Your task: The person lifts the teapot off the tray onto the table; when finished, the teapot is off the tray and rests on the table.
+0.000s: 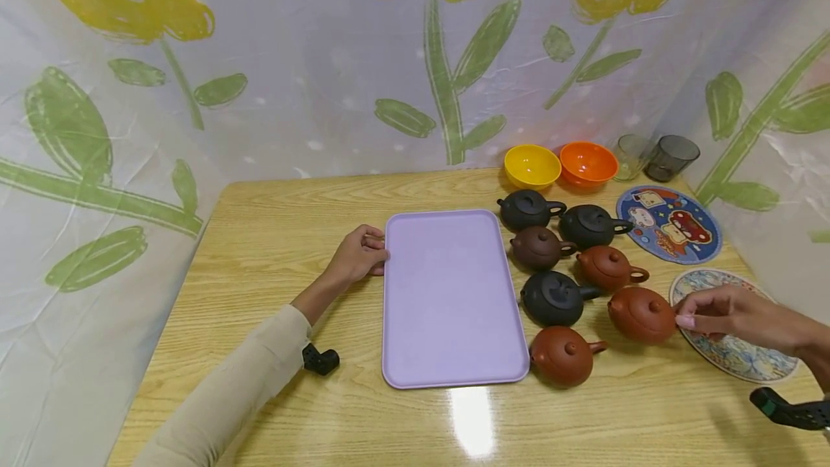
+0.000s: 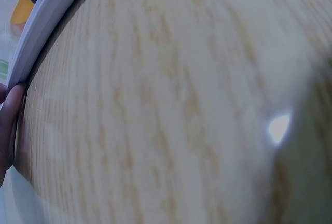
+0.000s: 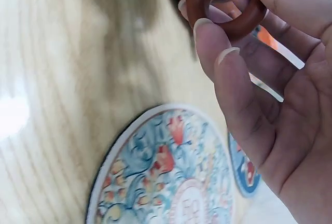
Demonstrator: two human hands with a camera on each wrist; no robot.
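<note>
A lilac tray lies flat on the wooden table. My left hand rests against the tray's left rim, fingers curled at its edge. Right of the tray stand several small clay teapots, dark and reddish. My right hand pinches the ring handle of a red-brown teapot, one finger through the loop. That teapot sits on the table by a patterned round coaster.
A yellow bowl and an orange bowl stand at the back, with two smoky glasses beside them. A blue cartoon coaster lies at the right. A plastic sheet with painted flowers walls in the table.
</note>
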